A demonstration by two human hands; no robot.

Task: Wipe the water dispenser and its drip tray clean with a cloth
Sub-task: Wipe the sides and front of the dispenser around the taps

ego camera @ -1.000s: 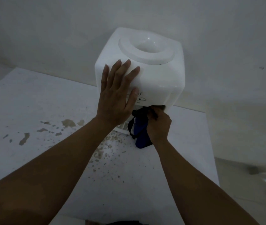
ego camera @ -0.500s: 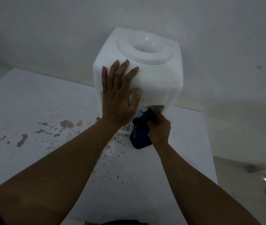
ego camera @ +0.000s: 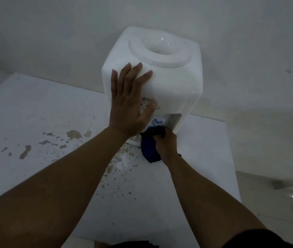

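Up against the pale wall, a white water dispenser (ego camera: 169, 81) stands at the far edge of a white table (ego camera: 35, 108), its round bottle socket (ego camera: 160, 51) open on top. The left hand (ego camera: 129, 106) lies flat on the dispenser's front upper corner, fingers spread and reaching toward the socket's rim, thumb angled across the small printed label on the front face. Below that palm, in the dispenser's recessed front bay, a blue tap (ego camera: 157, 121) shows just beside the thumb.

The right hand (ego camera: 166, 142) is curled closed around a dark blue cloth (ego camera: 149, 151), which it holds at the bottom of the dispenser's front, directly under the tap. The upper, blacker bunch of the cloth sits at the mouth of the bay, while its lower fold hangs down to the table just in front of the dispenser. A sliver of the white drip tray (ego camera: 134, 140) peeks out at the dispenser's base, between the left wrist and the cloth; most of it is hidden, so whether the cloth touches it cannot be told.

Brown stains and specks (ego camera: 74, 134) mark the table to the left of the dispenser and in front of it.
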